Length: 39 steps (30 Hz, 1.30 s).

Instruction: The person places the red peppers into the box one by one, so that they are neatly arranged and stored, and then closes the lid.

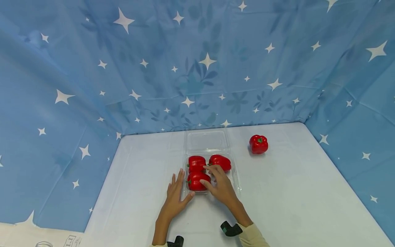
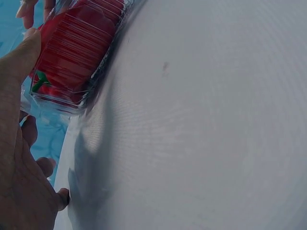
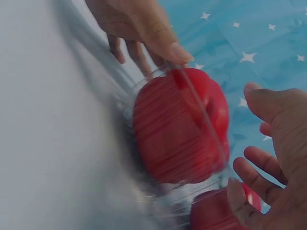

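Note:
A clear plastic clamshell box lies with its lid folded back. Three red bell peppers sit inside: the front-left pepper, the back-left pepper and the back-right pepper. My left hand rests along the box's left side, fingers extended, thumb at the front-left corner. Over the peppers hovers my right hand, fingers loosely bent. In the right wrist view, a gap separates this right hand's thumb and fingers, with no pepper between them.
Another red bell pepper stands on the white table, to the right of the box. Blue star-patterned cloth hangs behind the table and along both sides. Each wrist wears a dark camera, such as the right-wrist camera.

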Available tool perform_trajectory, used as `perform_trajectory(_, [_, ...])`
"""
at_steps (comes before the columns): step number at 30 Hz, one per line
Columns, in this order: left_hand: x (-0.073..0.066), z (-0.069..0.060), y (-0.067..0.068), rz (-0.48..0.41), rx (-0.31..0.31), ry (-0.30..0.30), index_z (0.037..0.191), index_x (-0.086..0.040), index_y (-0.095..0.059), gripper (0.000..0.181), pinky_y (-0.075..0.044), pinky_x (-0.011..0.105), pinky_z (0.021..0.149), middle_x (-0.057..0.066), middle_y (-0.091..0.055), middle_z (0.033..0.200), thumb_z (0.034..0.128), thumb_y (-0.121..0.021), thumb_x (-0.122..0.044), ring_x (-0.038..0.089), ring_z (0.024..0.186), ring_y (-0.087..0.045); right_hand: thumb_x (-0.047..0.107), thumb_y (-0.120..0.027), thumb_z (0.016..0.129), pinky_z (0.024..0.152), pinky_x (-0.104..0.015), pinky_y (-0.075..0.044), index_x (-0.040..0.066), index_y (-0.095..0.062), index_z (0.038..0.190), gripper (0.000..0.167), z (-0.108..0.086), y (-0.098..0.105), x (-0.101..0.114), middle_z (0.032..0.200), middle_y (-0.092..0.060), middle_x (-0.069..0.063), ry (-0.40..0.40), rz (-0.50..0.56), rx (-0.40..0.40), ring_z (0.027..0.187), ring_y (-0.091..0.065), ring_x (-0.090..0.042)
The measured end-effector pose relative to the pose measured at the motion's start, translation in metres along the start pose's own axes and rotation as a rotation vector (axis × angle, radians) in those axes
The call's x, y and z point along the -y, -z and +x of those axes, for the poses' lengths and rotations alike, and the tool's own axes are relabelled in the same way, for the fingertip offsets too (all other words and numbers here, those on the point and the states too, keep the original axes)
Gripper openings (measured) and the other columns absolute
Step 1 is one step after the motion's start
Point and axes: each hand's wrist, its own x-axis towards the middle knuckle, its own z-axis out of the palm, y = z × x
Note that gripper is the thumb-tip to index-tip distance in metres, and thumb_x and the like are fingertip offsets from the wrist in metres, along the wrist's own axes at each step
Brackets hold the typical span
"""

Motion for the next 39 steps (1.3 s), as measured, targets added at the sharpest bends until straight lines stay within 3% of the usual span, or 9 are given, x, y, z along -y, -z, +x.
perform_trajectory(3, [-0.001,0.0,0.0,-0.009,0.006,0.01,0.157,-0.022,-0.021,0.088,-0.015,0.073,0.112,-0.002,-0.022,0.163,0.0866,-0.062,-0.055,0.04,0.151,-0.013,0.021,-0.082,0.078,0.083,-0.041,-0.059,0.01,-0.059,0.13,0.058,0.003,0.007,-0.001,0.116,-0.061,-0.012,-0.006,0.045,-0.043,0.099,-0.063,-0.027])
perform_trajectory(8, [-0.001,-0.001,0.0,-0.017,0.008,0.013,0.158,-0.024,-0.019,0.089,-0.013,0.073,0.112,-0.003,-0.02,0.164,0.0866,-0.062,-0.056,0.039,0.151,-0.012,0.013,-0.081,0.079,0.078,-0.039,-0.06,0.008,-0.055,0.133,0.06,0.011,0.029,-0.008,0.12,-0.06,-0.01,-0.024,0.038,-0.139,0.102,-0.063,-0.025])
perform_trajectory(14, [-0.001,0.0,0.001,-0.014,0.006,0.008,0.158,-0.022,-0.02,0.089,-0.013,0.073,0.112,-0.004,-0.019,0.164,0.0867,-0.062,-0.056,0.039,0.151,-0.011,0.014,-0.077,0.083,0.074,-0.047,-0.059,0.011,-0.05,0.138,0.061,0.023,0.064,-0.024,0.122,-0.06,-0.013,-0.172,-0.019,-0.252,0.104,-0.063,-0.028])
perform_trajectory(21, [-0.001,0.0,0.002,-0.026,0.019,0.017,0.157,-0.021,-0.02,0.089,-0.013,0.073,0.112,-0.001,-0.02,0.164,0.0868,-0.062,-0.055,0.04,0.151,-0.011,0.017,-0.076,0.085,0.086,-0.053,-0.056,0.007,-0.048,0.138,0.061,0.027,0.095,-0.045,0.131,-0.051,-0.019,-0.34,-0.078,-0.358,0.12,-0.053,-0.032])
perform_trajectory(25, [-0.001,0.0,0.001,-0.031,0.023,0.023,0.157,-0.022,-0.02,0.087,-0.013,0.073,0.112,-0.001,-0.02,0.164,0.0873,-0.062,-0.053,0.04,0.151,-0.011,0.018,-0.076,0.085,0.097,-0.06,-0.048,0.002,-0.041,0.142,0.069,0.031,0.104,-0.055,0.137,-0.041,-0.026,-0.437,-0.114,-0.364,0.13,-0.041,-0.039])
perform_trajectory(30, [-0.001,0.0,0.002,-0.025,0.026,0.028,0.158,-0.024,-0.018,0.088,-0.012,0.073,0.113,-0.002,-0.019,0.164,0.0871,-0.061,-0.055,0.038,0.152,-0.01,0.019,-0.076,0.084,0.101,-0.063,-0.043,0.001,-0.024,0.151,0.086,0.035,0.108,-0.066,0.147,-0.029,-0.028,-0.557,-0.127,-0.332,0.137,-0.03,-0.041])
perform_trajectory(39, [-0.003,0.0,0.002,-0.037,0.037,0.036,0.158,-0.026,-0.017,0.088,-0.011,0.072,0.114,-0.002,-0.019,0.164,0.0878,-0.059,-0.056,0.038,0.152,-0.009,0.016,-0.075,0.084,0.105,-0.065,-0.036,0.0,-0.006,0.154,0.099,0.044,0.112,-0.092,0.154,-0.017,-0.03,-0.603,-0.035,-0.316,0.144,-0.021,-0.044])
